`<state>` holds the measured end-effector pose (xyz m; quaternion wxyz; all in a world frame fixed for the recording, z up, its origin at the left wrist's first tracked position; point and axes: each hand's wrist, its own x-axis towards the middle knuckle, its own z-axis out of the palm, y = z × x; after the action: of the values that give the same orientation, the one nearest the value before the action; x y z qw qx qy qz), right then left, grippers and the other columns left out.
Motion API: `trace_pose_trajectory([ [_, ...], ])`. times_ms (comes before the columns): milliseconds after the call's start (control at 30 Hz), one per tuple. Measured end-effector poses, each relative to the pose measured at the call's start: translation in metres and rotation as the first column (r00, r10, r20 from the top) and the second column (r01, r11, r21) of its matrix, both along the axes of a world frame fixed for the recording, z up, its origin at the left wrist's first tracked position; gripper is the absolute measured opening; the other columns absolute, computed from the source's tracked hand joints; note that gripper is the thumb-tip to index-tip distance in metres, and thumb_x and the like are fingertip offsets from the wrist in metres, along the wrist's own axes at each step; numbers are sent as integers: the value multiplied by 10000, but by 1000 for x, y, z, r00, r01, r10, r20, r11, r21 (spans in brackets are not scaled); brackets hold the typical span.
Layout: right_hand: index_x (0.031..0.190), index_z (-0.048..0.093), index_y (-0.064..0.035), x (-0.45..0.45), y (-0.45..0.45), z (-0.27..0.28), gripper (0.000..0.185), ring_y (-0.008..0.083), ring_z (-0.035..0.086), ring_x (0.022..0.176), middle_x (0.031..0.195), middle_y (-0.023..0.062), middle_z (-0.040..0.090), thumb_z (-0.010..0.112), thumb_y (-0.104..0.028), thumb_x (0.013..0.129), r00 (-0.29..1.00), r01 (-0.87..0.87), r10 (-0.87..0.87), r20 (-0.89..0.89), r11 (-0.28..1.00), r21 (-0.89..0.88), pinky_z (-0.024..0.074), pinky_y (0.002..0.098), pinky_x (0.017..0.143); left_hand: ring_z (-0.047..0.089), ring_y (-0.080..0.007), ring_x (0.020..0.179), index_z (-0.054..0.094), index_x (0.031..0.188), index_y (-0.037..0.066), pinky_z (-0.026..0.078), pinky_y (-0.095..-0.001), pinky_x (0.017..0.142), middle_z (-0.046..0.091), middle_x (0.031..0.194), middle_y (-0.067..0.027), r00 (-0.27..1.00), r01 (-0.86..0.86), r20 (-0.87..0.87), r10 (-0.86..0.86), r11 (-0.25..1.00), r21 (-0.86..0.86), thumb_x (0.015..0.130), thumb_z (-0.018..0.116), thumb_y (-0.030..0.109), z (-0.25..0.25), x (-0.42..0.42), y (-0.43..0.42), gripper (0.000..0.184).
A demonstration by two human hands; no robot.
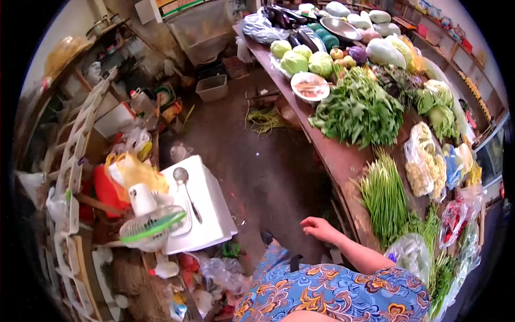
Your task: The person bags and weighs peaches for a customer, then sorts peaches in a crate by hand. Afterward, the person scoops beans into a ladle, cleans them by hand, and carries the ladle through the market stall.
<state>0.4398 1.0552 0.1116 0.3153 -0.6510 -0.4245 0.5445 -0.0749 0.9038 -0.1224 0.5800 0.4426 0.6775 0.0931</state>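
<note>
My right hand (319, 229) hangs over the dark floor, just left of the long table's edge. Its fingers are loosely bent and a little apart, with nothing visible in them. The nearest thing on the table is a big bundle of long green stalks (384, 198). Beyond it lies a large heap of leafy greens (362, 107), beside a white bowl (310, 87) with something reddish inside. My left hand is out of the picture.
Along the long table (327, 155) lie cabbages (294, 62), eggplants (308, 42), a metal basin (340, 28) and bagged vegetables (425, 161). To the left, a ladle (187, 193) lies on a white box (209, 209) beside a fan (152, 228). A grey bin (212, 88) stands farther back.
</note>
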Motion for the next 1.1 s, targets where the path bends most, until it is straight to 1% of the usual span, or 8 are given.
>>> trace_pose_trajectory([
  [133, 1142, 598, -20, 6, 70, 32, 296, 132, 614, 890, 1018, 64, 655, 617, -101, 858, 993, -115, 115, -3, 991, -73, 503, 289, 801, 644, -186, 702, 649, 1089, 16, 512, -301, 638, 676, 820, -118, 960, 249, -39, -277, 786, 566, 824, 563, 81, -22, 15, 132, 286],
  [167, 1142, 596, -12, 10, 84, 32, 290, 137, 615, 892, 1023, 68, 653, 613, -93, 864, 996, -62, 59, -66, 997, -49, 504, 289, 803, 633, -180, 659, 629, 1114, 22, 503, -299, 586, 668, 809, -120, 956, 245, 35, -290, 861, 445, 829, 559, 82, -28, 8, 157, 299],
  [200, 1142, 593, -5, 13, 98, 32, 285, 142, 616, 894, 1028, 71, 651, 608, -86, 869, 991, 6, -10, -133, 1000, -31, 505, 288, 804, 623, -174, 616, 609, 1139, 28, 494, -297, 534, 659, 799, -123, 953, 246, 96, -288, 917, 313, 834, 556, 83, 39, 33, 204, 314],
  [233, 1144, 589, 4, 18, 113, 35, 275, 150, 618, 892, 1025, 77, 649, 598, -69, 879, 996, 36, -37, -75, 999, -19, 505, 282, 806, 591, -156, 549, 579, 1153, 28, 467, -294, 461, 649, 794, -105, 1000, 20, -2, -20, 1000, 13, 850, 559, 87, 172, 98, 265, 309],
  [300, 1144, 588, 4, 32, 140, 34, 274, 143, 615, 884, 1018, 73, 647, 602, -67, 880, 985, 80, -86, -148, 996, -41, 505, 275, 800, 662, -192, 789, 518, 1257, 37, 536, -316, 653, 666, 912, -122, 966, -199, 135, 220, 968, -155, 872, 542, 114, 144, 104, 325, 394],
  [567, 1130, 593, 4, 80, 324, 10, 269, 126, 608, 839, 968, 61, 647, 596, -60, 869, 991, -95, 95, -91, 995, 9, 501, 261, 770, 611, -125, 642, 562, 1220, 51, 482, -268, 504, 657, 783, -75, 956, -245, 141, 256, 965, -92, 867, 571, 107, 150, 195, 482, 358],
  [800, 1150, 595, -26, 67, 538, 41, 312, 178, 622, 932, 1010, 103, 668, 603, -144, 862, 948, -317, 316, 31, 936, 153, 489, 307, 838, 585, -331, 1014, 629, 1179, 65, 464, -387, 897, 626, 1056, -197, 989, 114, -117, -93, 975, 192, 824, 605, 246, 129, 237, 529, 399],
  [1100, 1155, 596, -27, 33, 721, 4, 320, 204, 635, 962, 1030, 130, 671, 608, -154, 861, 847, -531, 524, 87, 840, 114, 494, 325, 843, 563, -351, 1066, 615, 1206, 99, 443, -383, 946, 592, 1132, -217, 986, 165, -48, -159, 965, 206, 832, 599, 319, 104, 238, 673, 435],
])
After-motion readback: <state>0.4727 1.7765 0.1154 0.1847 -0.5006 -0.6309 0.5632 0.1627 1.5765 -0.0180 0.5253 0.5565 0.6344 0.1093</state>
